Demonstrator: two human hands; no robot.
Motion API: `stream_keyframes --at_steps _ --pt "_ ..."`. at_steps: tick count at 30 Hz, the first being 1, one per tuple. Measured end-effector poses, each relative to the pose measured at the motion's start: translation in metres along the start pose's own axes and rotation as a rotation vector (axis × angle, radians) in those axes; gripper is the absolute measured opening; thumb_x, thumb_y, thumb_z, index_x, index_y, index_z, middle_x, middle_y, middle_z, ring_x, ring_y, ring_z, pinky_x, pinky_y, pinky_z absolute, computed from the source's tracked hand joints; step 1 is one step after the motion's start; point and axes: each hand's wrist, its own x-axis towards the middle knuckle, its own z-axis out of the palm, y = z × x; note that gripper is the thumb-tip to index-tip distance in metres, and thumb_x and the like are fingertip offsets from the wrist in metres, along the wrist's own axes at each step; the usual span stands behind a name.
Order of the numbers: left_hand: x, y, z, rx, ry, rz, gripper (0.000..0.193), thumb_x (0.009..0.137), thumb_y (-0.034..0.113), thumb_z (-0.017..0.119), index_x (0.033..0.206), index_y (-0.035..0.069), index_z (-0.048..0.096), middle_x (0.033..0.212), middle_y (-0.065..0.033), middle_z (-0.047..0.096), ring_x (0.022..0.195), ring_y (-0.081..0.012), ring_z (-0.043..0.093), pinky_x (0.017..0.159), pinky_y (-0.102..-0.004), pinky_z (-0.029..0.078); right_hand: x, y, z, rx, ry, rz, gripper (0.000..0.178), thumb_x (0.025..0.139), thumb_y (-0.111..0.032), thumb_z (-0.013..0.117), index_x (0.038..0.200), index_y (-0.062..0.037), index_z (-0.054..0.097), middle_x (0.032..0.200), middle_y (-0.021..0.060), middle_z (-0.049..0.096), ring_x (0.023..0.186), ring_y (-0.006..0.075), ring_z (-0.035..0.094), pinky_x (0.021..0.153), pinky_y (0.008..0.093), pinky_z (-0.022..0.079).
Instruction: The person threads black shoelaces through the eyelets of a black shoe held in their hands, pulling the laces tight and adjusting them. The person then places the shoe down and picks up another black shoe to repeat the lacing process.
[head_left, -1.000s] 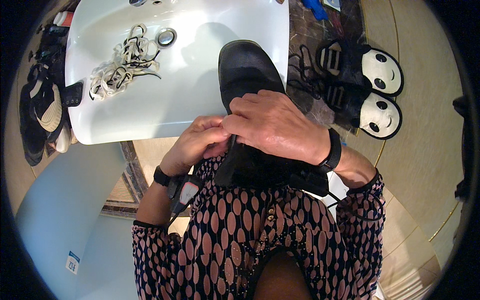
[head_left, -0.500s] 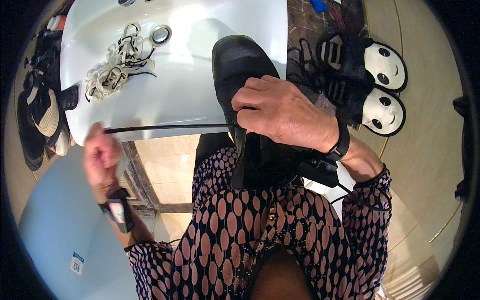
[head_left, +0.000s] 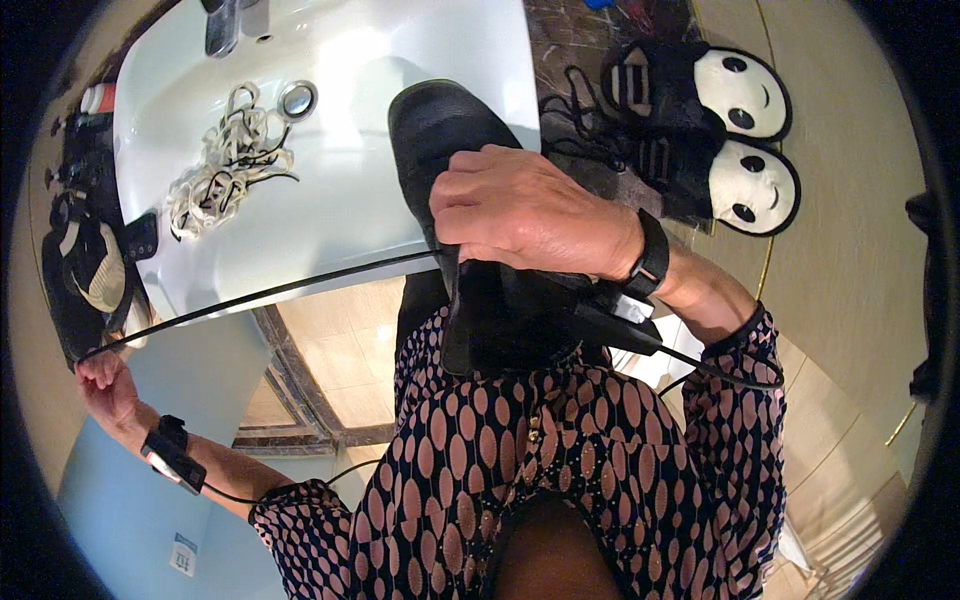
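A black shoe [head_left: 430,120] with a rounded toe stands before me, its toe over the washbasin. My right hand [head_left: 535,215] is closed over the upper part of it, and the fingertips are hidden. From beside those fingers a long black shoelace [head_left: 260,296] runs taut across the basin's front edge to the far left. Its other end is pinched in my left hand [head_left: 110,392], well away from the shoe. Where the lace meets the shoe is partly covered by my right hand.
White and black laces [head_left: 218,192] lie tangled in the white washbasin [head_left: 340,205], near the drain. Black shoes with white cartoon-face toes [head_left: 745,92] sit on the dark counter at right. Other dark shoes [head_left: 70,285] are at left, above a light blue surface [head_left: 215,380].
My left hand has moved out to the left and nearer to me, and a longer stretch of shoelace shows. My right hand stays on the shoe. The view has shifted slightly.
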Motion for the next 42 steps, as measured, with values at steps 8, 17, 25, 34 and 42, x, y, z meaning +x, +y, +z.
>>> stream_keyframes --at_steps 8,17,25,34,42 --pt "0.001 0.175 -0.164 -0.108 0.271 0.378 0.011 0.077 -0.002 0.046 0.07 0.006 0.046 0.064 -0.0007 0.04 0.061 -0.0144 0.04 0.06 -0.0299 0.034 -0.003 0.006 0.005 0.031 0.08 -0.074 0.018 0.065 -0.016 0.068 0.071 -0.009 0.052 0.074 0.0016 0.048 0.075 0.0192 0.049 0.064 0.0313 0.04" --pt "-0.002 0.253 -0.138 1.233 0.251 0.768 0.005 0.076 0.004 0.058 0.079 0.0 0.057 0.076 -0.0026 0.05 0.072 -0.018 0.05 0.07 -0.0271 0.043 -0.014 0.008 0.007 0.123 0.131 0.01 0.019 0.066 -0.019 0.071 0.073 -0.0064 0.058 0.078 0.0049 0.056 0.084 0.0249 0.056 0.069 0.0383 0.044" --pt "0.046 0.268 -0.108 0.455 0.175 0.587 0.013 0.081 0.001 0.043 0.076 -0.006 0.053 0.076 -0.0121 0.051 0.074 -0.0233 0.049 0.074 -0.0359 0.043 -0.077 0.035 -0.031 0.566 0.827 0.661 0.024 0.087 -0.02 0.06 0.074 -0.0001 0.064 0.063 0.0018 0.058 0.056 0.0044 0.049 0.05 0.0216 0.04" --pt "0.044 0.236 -0.048 0.456 -0.002 0.65 0.013 0.081 0.008 0.048 0.073 -0.002 0.051 0.071 -0.0116 0.051 0.067 -0.024 0.048 0.067 -0.0362 0.042 -0.106 0.057 0.056 0.898 0.449 1.225 0.061 0.084 -0.059 0.049 0.065 -0.0027 0.062 0.051 0.0055 0.054 0.045 0.013 0.05 0.045 0.0276 0.039" --pt "0.03 0.202 0.013 0.322 0.027 0.524 0.011 0.081 0.005 0.045 0.071 0.001 0.048 0.07 -0.0094 0.047 0.066 -0.0214 0.044 0.066 -0.0345 0.039 -0.086 0.053 0.024 1.161 0.983 1.007 0.005 0.085 -0.013 0.059 0.085 -0.0075 0.058 0.082 0.0051 0.065 0.071 0.0121 0.06 0.064 0.0247 0.044"
